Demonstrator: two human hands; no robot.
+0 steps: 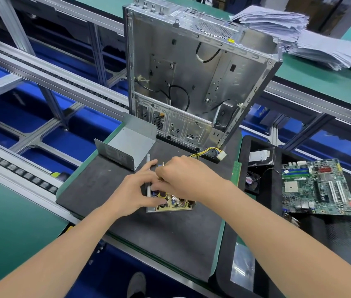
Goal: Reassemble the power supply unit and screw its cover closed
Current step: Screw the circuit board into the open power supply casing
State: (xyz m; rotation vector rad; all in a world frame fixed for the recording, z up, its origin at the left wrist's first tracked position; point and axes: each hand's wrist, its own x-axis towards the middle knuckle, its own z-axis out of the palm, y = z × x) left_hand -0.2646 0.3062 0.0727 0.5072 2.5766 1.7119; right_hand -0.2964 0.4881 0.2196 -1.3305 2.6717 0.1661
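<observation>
Left hand [135, 190] gripped the open power supply unit [171, 206] across its left metal wall, fingers curled over the edge. The right hand [183, 177] was curled down over the same unit, fingertips meeting those of the left; whether it pinched anything could not be told. Unit: uncovered, circuit board [175, 202] with capacitors exposed, lying flat near the middle of a black mat [97, 186]. Cover [131, 143]: grey bent sheet metal, off the unit, on the mat just beyond the left hand. Cable bundle [210, 152]: yellow and black wires ending in a white connector, behind the right hand. Computer chassis [191, 72]: stripped, standing upright at the mat's far edge. To the right, on a dark tray: hard drive [260, 155], small fan [252, 181], green motherboard [316, 188]. Stack of papers [299, 33]: far right, behind the chassis.
</observation>
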